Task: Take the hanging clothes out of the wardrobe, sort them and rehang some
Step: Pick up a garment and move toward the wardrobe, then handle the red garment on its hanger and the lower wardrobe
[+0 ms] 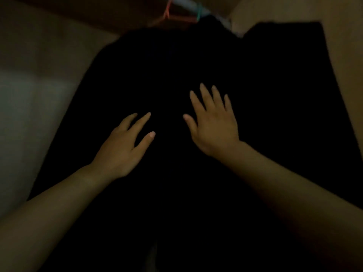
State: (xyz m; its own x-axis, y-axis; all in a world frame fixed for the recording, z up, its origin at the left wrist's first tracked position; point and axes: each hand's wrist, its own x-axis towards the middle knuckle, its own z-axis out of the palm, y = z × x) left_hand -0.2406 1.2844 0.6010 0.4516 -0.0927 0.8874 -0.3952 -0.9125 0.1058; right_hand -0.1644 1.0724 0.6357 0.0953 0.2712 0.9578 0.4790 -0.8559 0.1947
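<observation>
Since the wardrobe (pixel 59 36) is so dim, I read this step mostly from the hands. The left hand (pixel 121 148) and right hand (pixel 214 126) are both spread flat w/ fingers straight, gripping nothing. They lie on or just in front of the black garment (pixel 176 75); I can't tell which, as contact is lost in the dark.

That garment hangs right ahead and fills the middle of the view. Its top sits under a pink hanger (pixel 166 13) and a green hanger (pixel 199 13), near a pale bar (pixel 186 1) that's prob. the rail. A second dark garment (pixel 284 61) hangs just to its right.

I judge the step as getting this piece off the rail, w/ most of the task not yet done. To do it well I wouldn't tug the cloth. I'd send one hand up to the hanger hook, support the shoulders w/ the other, lift the hook clear, then draw the piece out. It isn't clear which hanger carries which garment, so I'd check by feel first. Otherwise two pieces may come out tangled.
</observation>
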